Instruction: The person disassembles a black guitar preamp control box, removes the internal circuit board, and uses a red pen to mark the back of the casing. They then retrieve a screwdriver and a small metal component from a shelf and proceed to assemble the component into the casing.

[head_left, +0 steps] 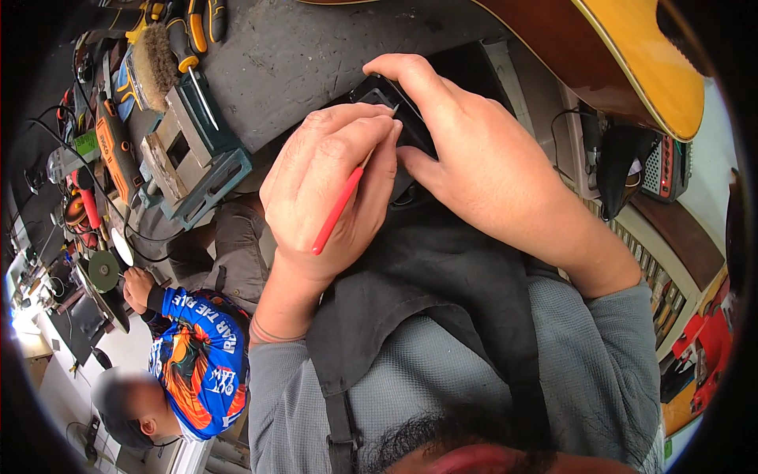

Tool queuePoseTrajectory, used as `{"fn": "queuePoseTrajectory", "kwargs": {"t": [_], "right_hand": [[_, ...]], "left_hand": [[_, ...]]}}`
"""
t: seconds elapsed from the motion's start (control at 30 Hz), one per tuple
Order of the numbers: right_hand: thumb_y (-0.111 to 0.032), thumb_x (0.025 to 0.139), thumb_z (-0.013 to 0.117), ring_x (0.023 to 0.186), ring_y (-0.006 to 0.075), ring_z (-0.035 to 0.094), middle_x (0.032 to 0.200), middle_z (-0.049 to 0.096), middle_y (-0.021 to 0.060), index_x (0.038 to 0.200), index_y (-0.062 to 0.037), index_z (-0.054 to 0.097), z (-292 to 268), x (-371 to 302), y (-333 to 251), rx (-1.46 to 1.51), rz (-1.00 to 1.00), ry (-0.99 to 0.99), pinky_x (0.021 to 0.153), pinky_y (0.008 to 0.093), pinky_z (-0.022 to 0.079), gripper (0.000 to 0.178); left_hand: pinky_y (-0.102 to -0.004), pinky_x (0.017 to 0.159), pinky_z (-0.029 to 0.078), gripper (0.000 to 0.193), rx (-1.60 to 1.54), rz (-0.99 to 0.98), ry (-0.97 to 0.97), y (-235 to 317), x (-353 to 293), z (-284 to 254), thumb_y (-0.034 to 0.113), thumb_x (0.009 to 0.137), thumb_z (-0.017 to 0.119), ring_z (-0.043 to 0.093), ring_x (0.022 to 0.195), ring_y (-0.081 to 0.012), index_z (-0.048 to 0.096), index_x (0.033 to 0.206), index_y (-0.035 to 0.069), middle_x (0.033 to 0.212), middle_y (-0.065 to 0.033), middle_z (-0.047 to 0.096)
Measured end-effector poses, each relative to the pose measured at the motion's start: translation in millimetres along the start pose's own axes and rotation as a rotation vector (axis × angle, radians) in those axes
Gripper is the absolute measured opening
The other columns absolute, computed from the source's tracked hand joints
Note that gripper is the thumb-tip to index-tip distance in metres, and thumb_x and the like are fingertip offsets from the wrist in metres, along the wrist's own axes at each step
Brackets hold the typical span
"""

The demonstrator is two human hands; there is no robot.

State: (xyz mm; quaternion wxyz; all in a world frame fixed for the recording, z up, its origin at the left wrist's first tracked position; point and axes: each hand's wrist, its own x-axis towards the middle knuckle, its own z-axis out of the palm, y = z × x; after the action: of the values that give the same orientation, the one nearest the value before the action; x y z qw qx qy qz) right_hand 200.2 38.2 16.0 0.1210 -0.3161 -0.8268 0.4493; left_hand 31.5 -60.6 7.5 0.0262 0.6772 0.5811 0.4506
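A slim red-handled tool [339,207] is pinched in my left hand [328,170], its handle slanting down over the back of the hand. Its pale tip reaches a small black object [371,93] with a raised rim. My right hand [482,146] is closed around the far side of that object, index finger over its upper edge and thumb below. The two hands meet at the fingertips. Most of the object is hidden under my fingers, so its kind cannot be made out.
A green bench vise [209,150] stands left on the dark workbench [292,47], near an orange rotary tool [117,150] and screwdrivers [180,43]. A guitar body [632,55] lies upper right. At lower left, a co-worker [197,355] holds hands near a green disc [103,271].
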Motion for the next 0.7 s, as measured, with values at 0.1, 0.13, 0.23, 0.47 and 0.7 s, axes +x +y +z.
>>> {"fn": "queuePoseTrajectory", "kwargs": {"t": [0.1, 0.13, 0.23, 0.47, 0.7], "right_hand": [[-0.001, 0.095, 0.077, 0.116, 0.0494, 0.073, 0.124, 0.075, 0.0269, 0.152, -0.0105, 0.050, -0.9, -0.1, -0.7, 0.013, 0.013, -0.009, 0.094, 0.0535, 0.060, 0.064], [-0.001, 0.095, 0.077, 0.116, 0.0495, 0.073, 0.124, 0.074, 0.0269, 0.152, -0.0104, 0.050, -1.1, -0.2, -0.9, 0.016, 0.017, -0.010, 0.093, 0.0536, 0.060, 0.064], [-0.001, 0.094, 0.078, 0.117, 0.0495, 0.073, 0.126, 0.074, 0.0263, 0.152, -0.0103, 0.050, 0.2, -1.4, 0.4, -0.012, -0.017, 0.011, 0.094, 0.0533, 0.060, 0.065], [-0.001, 0.093, 0.079, 0.112, 0.0483, 0.075, 0.122, 0.074, 0.0264, 0.150, -0.0078, 0.049, 1.0, -0.7, 2.5, -0.024, -0.051, 0.022, 0.091, 0.0515, 0.063, 0.065], [-0.004, 0.092, 0.083, 0.102, 0.0469, 0.079, 0.118, 0.074, 0.0274, 0.147, -0.0041, 0.049, 3.5, -0.6, 6.0, -0.053, -0.107, 0.063, 0.085, 0.0498, 0.066, 0.064]], "left_hand": [[-0.0338, 0.084, 0.063, 0.021, 0.012, -0.049, -0.040, 5.8, 1.8, -2.9, -0.013, 0.091, 0.085, 0.080, 0.090, -0.0267, 0.075, 0.107, -0.003, 0.102, -0.0176, 0.082], [-0.0337, 0.084, 0.063, 0.020, 0.011, -0.044, -0.039, 5.4, 1.9, -3.0, -0.013, 0.092, 0.085, 0.080, 0.090, -0.0265, 0.075, 0.107, -0.004, 0.102, -0.0176, 0.082], [-0.0336, 0.083, 0.063, 0.020, 0.000, -0.037, -0.036, 4.2, 2.7, -2.2, -0.012, 0.092, 0.085, 0.079, 0.089, -0.0264, 0.074, 0.107, -0.004, 0.102, -0.0176, 0.082], [-0.0346, 0.082, 0.063, 0.021, 0.009, -0.021, -0.068, 5.2, 4.5, -2.5, -0.013, 0.090, 0.084, 0.079, 0.089, -0.0275, 0.074, 0.106, -0.004, 0.103, -0.0173, 0.081], [-0.0335, 0.079, 0.062, 0.017, 0.040, -0.053, -0.053, 8.6, 8.5, -1.5, -0.010, 0.091, 0.086, 0.078, 0.086, -0.0260, 0.074, 0.100, -0.002, 0.099, -0.0157, 0.081]]}}
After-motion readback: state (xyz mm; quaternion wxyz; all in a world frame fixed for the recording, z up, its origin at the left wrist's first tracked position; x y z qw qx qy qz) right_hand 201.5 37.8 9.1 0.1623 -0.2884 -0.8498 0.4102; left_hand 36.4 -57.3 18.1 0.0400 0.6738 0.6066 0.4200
